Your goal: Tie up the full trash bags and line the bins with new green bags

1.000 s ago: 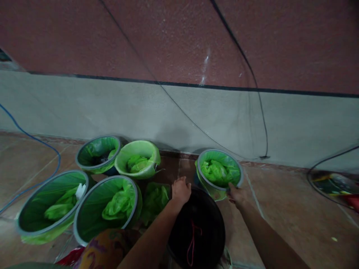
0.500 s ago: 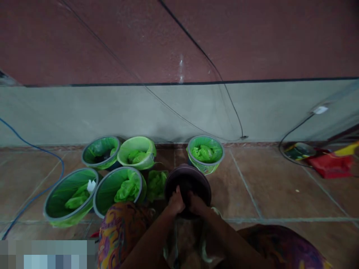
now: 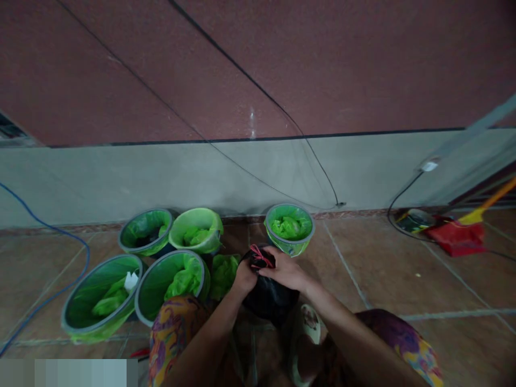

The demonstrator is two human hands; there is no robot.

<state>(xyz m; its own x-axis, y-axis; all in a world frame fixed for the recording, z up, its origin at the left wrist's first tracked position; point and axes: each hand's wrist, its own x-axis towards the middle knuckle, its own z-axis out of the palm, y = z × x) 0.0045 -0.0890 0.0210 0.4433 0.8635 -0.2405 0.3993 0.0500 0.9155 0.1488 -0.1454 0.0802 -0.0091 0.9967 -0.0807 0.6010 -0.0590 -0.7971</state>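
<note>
A black, shiny bundle that looks like a plastic bag [image 3: 271, 302] sits on the floor between my feet; whether a bucket stands inside or under it, I cannot tell. Some red string [image 3: 261, 257] lies across its top. My left hand [image 3: 245, 277] grips the left side of the bundle's top, its fingertips partly hidden. From the right, my right hand [image 3: 285, 270] holds the same top, thumb stretched across the black surface and fingers curved round the far side.
Several buckets lined with green bags, such as the front left bucket [image 3: 74, 322], stand to the left. Another green-lined bucket [image 3: 291, 248] is near the wall. A crumpled green bag [image 3: 224, 275] lies beside my left hand. Rightward are a red dustpan [image 3: 455, 236] and a black cable [image 3: 393, 201].
Both hands were reaching down inside a dark round opening. Now they are at the bundle's top, the right hand higher and farther forward, and red string shows there.
</note>
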